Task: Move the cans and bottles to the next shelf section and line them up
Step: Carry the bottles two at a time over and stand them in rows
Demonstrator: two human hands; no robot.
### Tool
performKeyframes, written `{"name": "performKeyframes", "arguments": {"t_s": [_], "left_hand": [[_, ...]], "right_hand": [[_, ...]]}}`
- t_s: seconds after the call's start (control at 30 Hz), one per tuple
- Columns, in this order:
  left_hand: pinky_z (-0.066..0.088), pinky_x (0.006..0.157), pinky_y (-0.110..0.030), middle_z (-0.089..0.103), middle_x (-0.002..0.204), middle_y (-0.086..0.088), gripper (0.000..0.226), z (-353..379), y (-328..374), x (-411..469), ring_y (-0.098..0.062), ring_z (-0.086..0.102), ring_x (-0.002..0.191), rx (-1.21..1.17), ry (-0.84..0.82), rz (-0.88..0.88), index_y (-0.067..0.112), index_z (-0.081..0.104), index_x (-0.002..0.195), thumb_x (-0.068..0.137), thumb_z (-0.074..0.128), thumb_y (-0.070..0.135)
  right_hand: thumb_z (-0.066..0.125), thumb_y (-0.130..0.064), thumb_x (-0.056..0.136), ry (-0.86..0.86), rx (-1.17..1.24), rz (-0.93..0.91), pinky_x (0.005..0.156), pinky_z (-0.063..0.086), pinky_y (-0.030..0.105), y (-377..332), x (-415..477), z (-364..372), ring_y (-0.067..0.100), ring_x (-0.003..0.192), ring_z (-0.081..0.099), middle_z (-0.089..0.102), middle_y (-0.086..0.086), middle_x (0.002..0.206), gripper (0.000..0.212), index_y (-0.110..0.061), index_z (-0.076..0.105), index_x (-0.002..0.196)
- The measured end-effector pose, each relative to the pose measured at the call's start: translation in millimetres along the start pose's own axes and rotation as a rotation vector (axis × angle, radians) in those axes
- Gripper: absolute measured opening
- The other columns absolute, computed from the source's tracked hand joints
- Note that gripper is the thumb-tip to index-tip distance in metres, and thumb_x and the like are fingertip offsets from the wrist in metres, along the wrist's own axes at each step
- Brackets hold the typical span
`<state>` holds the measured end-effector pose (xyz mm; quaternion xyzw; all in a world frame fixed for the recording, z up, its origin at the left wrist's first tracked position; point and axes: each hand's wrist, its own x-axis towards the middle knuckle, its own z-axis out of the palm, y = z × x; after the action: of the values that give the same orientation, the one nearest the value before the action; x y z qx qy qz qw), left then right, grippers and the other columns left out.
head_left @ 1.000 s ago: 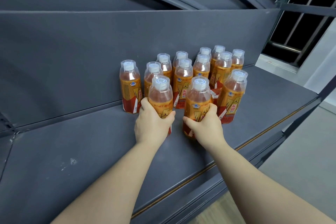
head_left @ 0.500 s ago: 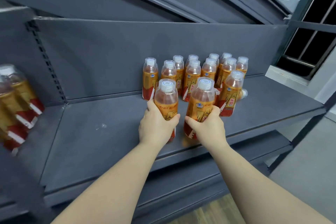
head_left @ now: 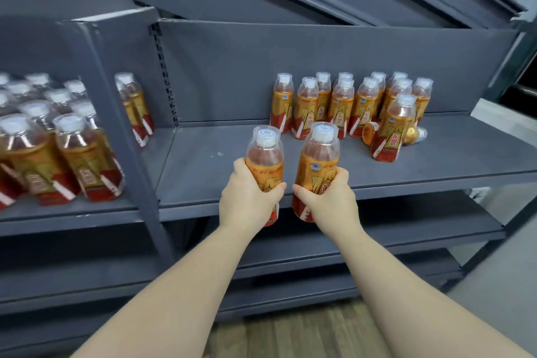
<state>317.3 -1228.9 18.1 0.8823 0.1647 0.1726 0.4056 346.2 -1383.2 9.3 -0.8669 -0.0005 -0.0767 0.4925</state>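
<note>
Plainly, left of the divider post [head_left: 148, 203] stood the lined-up rows of drink bottles [head_left: 58, 154], and right of it the left hand [head_left: 247, 202], nearer the post, gripped a bottle [head_left: 264, 154] upright while the right hand [head_left: 329, 202] gripped a second bottle [head_left: 319, 158] just beside it, the remaining cluster [head_left: 348, 107] standing farther right of the post.

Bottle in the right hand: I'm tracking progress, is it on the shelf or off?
Off. The right hand grips the bottle, its base below and in front of the shelf edge.
</note>
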Motion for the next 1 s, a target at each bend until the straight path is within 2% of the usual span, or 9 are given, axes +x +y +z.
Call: {"name": "performKeyframes", "arguments": {"t_s": [0.1, 0.27, 0.4, 0.67, 0.8, 0.9, 1.0], "left_hand": [[0.056, 0.087, -0.045, 0.058, 0.114, 0.005, 0.066, -19.4, -12.8, -11.5, -0.022, 0.061, 0.103, 0.006, 0.025, -0.009, 0.027, 0.036, 0.121, 0.077, 0.076, 0.056], [0.054, 0.083, -0.036, 0.056, 0.118, 0.004, 0.07, -60.6, -41.3, -29.0, -0.019, 0.06, 0.105, 0.042, 0.074, -0.031, 0.025, 0.036, 0.127, 0.079, 0.076, 0.056], [0.055, 0.088, -0.042, 0.057, 0.115, 0.005, 0.068, -102.2, -69.7, -42.4, -0.02, 0.06, 0.103, 0.026, 0.113, -0.069, 0.025, 0.037, 0.125, 0.078, 0.076, 0.056], [0.056, 0.083, -0.038, 0.058, 0.111, 0.007, 0.064, -199.9, -146.3, -66.9, -0.018, 0.061, 0.098, 0.011, 0.198, -0.117, 0.029, 0.035, 0.119, 0.078, 0.077, 0.055], [0.053, 0.083, -0.036, 0.056, 0.112, 0.007, 0.066, -249.8, -188.9, -77.3, -0.017, 0.059, 0.1, 0.023, 0.232, -0.154, 0.028, 0.036, 0.123, 0.078, 0.078, 0.054], [0.049, 0.079, -0.032, 0.053, 0.11, 0.008, 0.066, -284.9, -217.9, -84.4, -0.014, 0.056, 0.097, 0.026, 0.252, -0.165, 0.027, 0.036, 0.123, 0.078, 0.078, 0.053], [0.049, 0.079, -0.032, 0.052, 0.11, 0.009, 0.067, -319.8, -247.1, -89.2, -0.014, 0.055, 0.097, 0.034, 0.282, -0.188, 0.026, 0.036, 0.123, 0.078, 0.078, 0.053]], "right_hand": [[0.08, -0.046, 0.08, -0.04, 0.021, -0.026, 0.062, 0.041, 0.019, -9.9, -15.3, 11.6, 0.013, 0.088, 0.056, 0.058, -0.006, 0.104, 0.06, -0.027, 0.034, 0.113], [0.079, -0.047, 0.08, -0.095, 0.043, -0.053, 0.061, 0.04, 0.016, -31.4, -43.4, 39.4, 0.007, 0.087, 0.057, 0.058, -0.009, 0.104, 0.06, -0.028, 0.034, 0.114], [0.078, -0.044, 0.081, -0.158, 0.053, -0.075, 0.059, 0.04, 0.015, -51.4, -71.3, 68.9, 0.001, 0.083, 0.055, 0.056, -0.015, 0.098, 0.058, -0.028, 0.034, 0.115], [0.079, -0.043, 0.082, -0.232, 0.044, -0.128, 0.06, 0.041, 0.013, -105.6, -143.1, 149.6, 0.002, 0.081, 0.056, 0.055, -0.014, 0.097, 0.06, -0.028, 0.032, 0.114], [0.079, -0.044, 0.081, -0.265, 0.033, -0.147, 0.066, 0.046, 0.02, -132.6, -181.0, 192.6, 0.007, 0.086, 0.057, 0.054, -0.011, 0.1, 0.061, -0.029, 0.031, 0.115], [0.079, -0.045, 0.081, -0.297, 0.042, -0.167, 0.062, 0.043, 0.017, -153.9, -205.6, 225.0, 0.004, 0.082, 0.055, 0.053, -0.013, 0.099, 0.061, -0.031, 0.03, 0.115], [0.079, -0.046, 0.081, -0.335, 0.042, -0.192, 0.07, 0.048, 0.022, -176.9, -226.2, 258.4, 0.01, 0.093, 0.057, 0.055, -0.011, 0.105, 0.061, -0.03, 0.03, 0.116]]}}
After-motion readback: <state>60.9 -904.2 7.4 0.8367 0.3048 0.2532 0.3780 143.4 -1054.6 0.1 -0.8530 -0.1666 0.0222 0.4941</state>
